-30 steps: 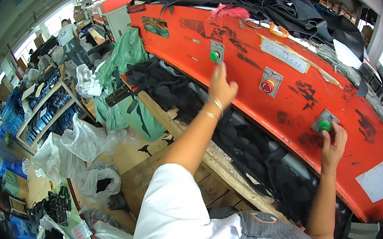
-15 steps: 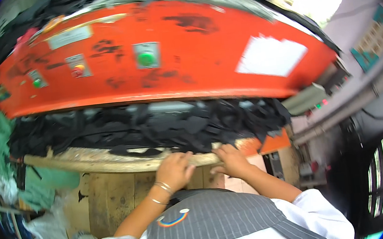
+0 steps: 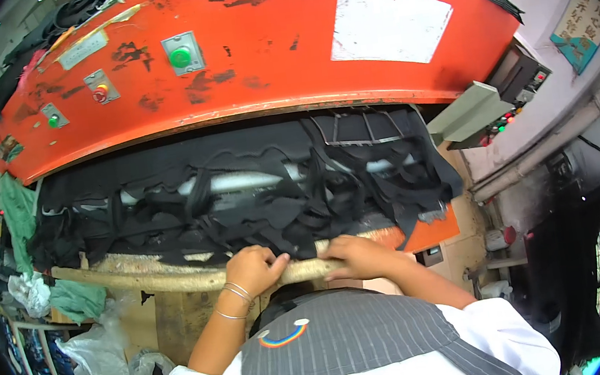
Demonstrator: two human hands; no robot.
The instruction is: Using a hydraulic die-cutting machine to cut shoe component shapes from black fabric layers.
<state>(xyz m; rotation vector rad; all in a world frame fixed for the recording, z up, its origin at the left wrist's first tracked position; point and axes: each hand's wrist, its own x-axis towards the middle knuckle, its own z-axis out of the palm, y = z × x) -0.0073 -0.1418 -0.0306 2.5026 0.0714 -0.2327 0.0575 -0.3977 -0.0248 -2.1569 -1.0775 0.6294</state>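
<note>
My left hand [image 3: 254, 270], with thin bangles at the wrist, is closed over a rounded, pale wooden rail [image 3: 139, 281]. To its right, my right hand [image 3: 357, 257] grips the same rail, its thumb low on the near side. Just beyond the hands lies a machine bed covered with black fabric [image 3: 162, 159]. Its far part is a smooth sheet, while cut, tangled strips [image 3: 266, 218] lie in the near part, with pale patches showing between them. On the far right of the fabric rests a thin metal frame [image 3: 363, 140] with crossbars.
A large orange machine panel [image 3: 261, 50] spans the far side, bearing green and red buttons [image 3: 180, 57]. To the right stand a control box [image 3: 522, 78] and a wall pipe [image 3: 535, 147]. Plastic bags [image 3: 96, 359] and green cloth [image 3: 78, 299] are at the left.
The view has shifted, and the orange panel now sits higher in the picture. More of the bed shows, including the smooth fabric and metal frame. Both hands now hold the rail more fully.
</note>
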